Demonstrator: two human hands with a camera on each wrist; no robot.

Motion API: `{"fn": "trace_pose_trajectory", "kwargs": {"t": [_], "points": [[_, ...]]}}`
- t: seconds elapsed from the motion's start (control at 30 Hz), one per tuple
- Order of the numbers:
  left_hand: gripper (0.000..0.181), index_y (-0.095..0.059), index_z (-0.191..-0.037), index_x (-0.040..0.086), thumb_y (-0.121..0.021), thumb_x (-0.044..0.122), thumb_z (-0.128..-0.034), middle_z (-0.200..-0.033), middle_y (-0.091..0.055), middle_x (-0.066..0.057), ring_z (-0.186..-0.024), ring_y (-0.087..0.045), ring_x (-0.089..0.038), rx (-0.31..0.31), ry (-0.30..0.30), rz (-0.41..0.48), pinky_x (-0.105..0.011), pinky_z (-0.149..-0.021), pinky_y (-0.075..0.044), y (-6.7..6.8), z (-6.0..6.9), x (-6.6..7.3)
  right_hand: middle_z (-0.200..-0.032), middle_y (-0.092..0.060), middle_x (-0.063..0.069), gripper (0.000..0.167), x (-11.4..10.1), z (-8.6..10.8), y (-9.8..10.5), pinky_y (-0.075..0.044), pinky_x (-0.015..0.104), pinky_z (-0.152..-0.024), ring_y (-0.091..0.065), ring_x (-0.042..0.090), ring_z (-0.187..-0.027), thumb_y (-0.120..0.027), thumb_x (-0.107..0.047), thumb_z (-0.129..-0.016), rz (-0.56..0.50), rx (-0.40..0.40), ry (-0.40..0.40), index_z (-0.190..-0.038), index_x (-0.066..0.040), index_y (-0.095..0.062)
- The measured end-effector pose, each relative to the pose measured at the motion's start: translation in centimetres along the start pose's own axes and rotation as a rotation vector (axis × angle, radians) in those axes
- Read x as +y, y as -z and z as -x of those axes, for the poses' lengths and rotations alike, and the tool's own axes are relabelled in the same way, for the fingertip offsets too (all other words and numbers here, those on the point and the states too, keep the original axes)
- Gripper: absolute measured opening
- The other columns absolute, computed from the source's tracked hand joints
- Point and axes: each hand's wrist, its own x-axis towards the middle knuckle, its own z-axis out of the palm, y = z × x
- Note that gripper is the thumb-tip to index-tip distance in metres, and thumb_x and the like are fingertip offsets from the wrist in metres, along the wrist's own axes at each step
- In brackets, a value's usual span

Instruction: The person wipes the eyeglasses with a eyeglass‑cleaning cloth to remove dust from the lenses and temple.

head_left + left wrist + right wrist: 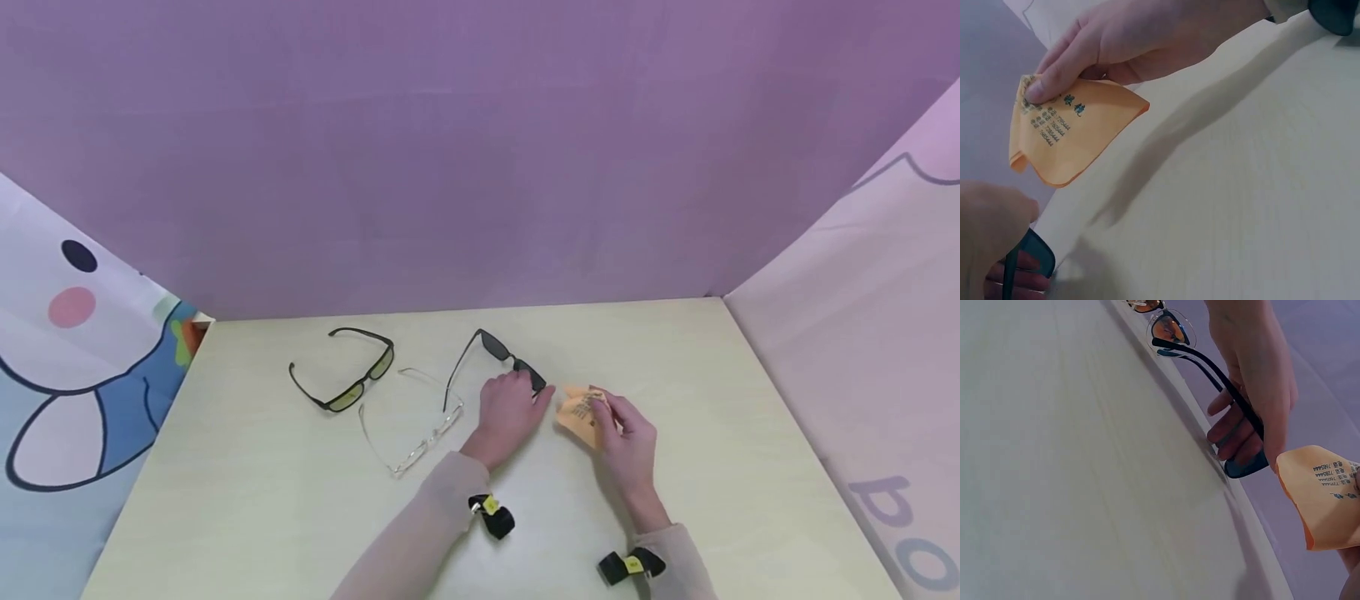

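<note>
The left hand (510, 417) grips black sunglasses (495, 345) near one lens; its fingers curl round the frame in the right wrist view, where a dark lens (1247, 465) shows below them. One temple arm extends toward the clear glasses. Just to the right, the right hand (628, 442) pinches an orange cloth (579, 418) between thumb and fingers. Dark printed characters and numbers cover part of the cloth (1079, 134), which hangs folded from that hand, apart from the sunglasses.
Thin-framed clear glasses (417, 453) lie left of the left hand. Farther left are black-framed glasses with yellowish lenses (348, 397), arms unfolded. A purple wall (465, 167) rises behind the pale table (247, 500), with printed fabric panels on both sides.
</note>
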Motion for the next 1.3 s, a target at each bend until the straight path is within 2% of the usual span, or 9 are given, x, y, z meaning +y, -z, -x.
{"fn": "trace_pose_trajectory", "kwargs": {"t": [0.1,0.3,0.57,0.77,0.87,0.97,1.1,1.2,1.3], "points": [[0.055,-0.067,-0.076,0.014,-0.051,0.059,-0.1027,-0.068,-0.066,0.000,-0.062,-0.063,-0.017,0.005,0.006,-0.007,-0.030,-0.061,-0.050,0.1,-0.7,0.7,-0.094,-0.072,0.030,0.018,0.0,0.0,0.2,-0.053,0.009,-0.084,-0.066,-0.005,-0.086,-0.067,0.017,-0.089,-0.002,0.010,0.000,-0.106,0.015,-0.071],[0.050,-0.058,-0.064,0.017,-0.049,0.040,-0.1076,-0.054,-0.051,0.005,-0.051,-0.051,-0.013,0.020,-0.006,-0.004,-0.028,-0.051,-0.042,0.1,-1.3,1.8,-0.093,-0.072,0.030,0.018,0.1,0.1,0.5,-0.053,0.009,-0.080,-0.066,-0.002,-0.083,-0.067,0.018,-0.089,0.004,0.013,0.014,-0.106,0.015,-0.071],[0.041,-0.056,-0.064,0.017,-0.059,0.033,-0.1018,-0.054,-0.050,0.006,-0.047,-0.044,-0.010,0.054,-0.054,-0.029,-0.024,-0.047,-0.036,0.1,-0.8,1.9,-0.090,-0.071,0.030,0.016,0.1,0.4,0.6,-0.054,0.009,-0.076,-0.067,0.001,-0.080,-0.067,0.017,-0.090,-0.011,0.036,-0.029,-0.105,0.015,-0.071],[0.026,-0.067,-0.079,0.014,-0.059,0.028,-0.1002,-0.063,-0.058,0.005,-0.051,-0.045,-0.008,0.121,-0.139,-0.059,-0.021,-0.053,-0.038,0.7,-0.2,1.5,-0.088,-0.069,0.031,0.016,-0.1,0.2,0.4,-0.054,0.010,-0.076,-0.066,0.003,-0.078,-0.066,0.017,-0.090,-0.020,0.036,-0.016,-0.105,0.016,-0.071],[0.024,-0.064,-0.078,0.014,-0.061,0.023,-0.0994,-0.063,-0.058,0.006,-0.052,-0.045,-0.008,0.162,-0.179,0.023,-0.021,-0.054,-0.039,1.7,0.4,1.2,-0.088,-0.068,0.030,0.018,0.0,0.2,0.2,-0.054,0.010,-0.073,-0.065,0.005,-0.077,-0.064,0.019,-0.090,-0.032,0.028,0.005,-0.107,0.017,-0.070],[0.027,-0.056,-0.071,0.016,-0.062,0.019,-0.0973,-0.061,-0.053,0.007,-0.052,-0.041,-0.007,0.202,-0.192,0.168,-0.022,-0.056,-0.038,2.9,1.4,0.7,-0.093,-0.066,0.024,0.023,0.7,0.3,-0.1,-0.051,0.009,-0.066,-0.062,0.006,-0.074,-0.061,0.020,-0.092,-0.052,0.004,0.024,-0.113,0.015,-0.069],[0.028,-0.051,-0.069,0.017,-0.063,0.016,-0.0944,-0.061,-0.051,0.008,-0.053,-0.041,-0.007,0.277,-0.207,0.325,-0.022,-0.058,-0.037,3.7,2.9,0.2,-0.104,-0.059,0.011,0.034,1.0,0.3,-0.4,-0.044,0.009,-0.059,-0.053,0.001,-0.072,-0.056,0.020,-0.094,-0.069,-0.068,0.067,-0.126,0.012,-0.065],[0.022,-0.055,-0.072,0.015,-0.063,0.013,-0.0924,-0.065,-0.056,0.007,-0.057,-0.047,-0.007,0.331,-0.229,0.423,-0.023,-0.061,-0.041,3.8,4.2,0.1,-0.108,-0.061,0.001,0.036,-0.1,0.4,-0.7,-0.047,0.009,-0.065,-0.056,-0.001,-0.081,-0.058,0.021,-0.093,-0.136,-0.096,0.077,-0.127,0.011,-0.063],[0.016,-0.059,-0.075,0.014,-0.063,0.011,-0.0897,-0.069,-0.061,0.006,-0.063,-0.053,-0.008,0.374,-0.265,0.519,-0.025,-0.066,-0.046,4.0,5.6,0.2,-0.105,-0.068,-0.004,0.028,-1.6,0.7,-1.2,-0.051,0.013,-0.073,-0.063,0.003,-0.091,-0.064,0.021,-0.089,-0.213,-0.105,0.092,-0.114,0.010,-0.064]]}}
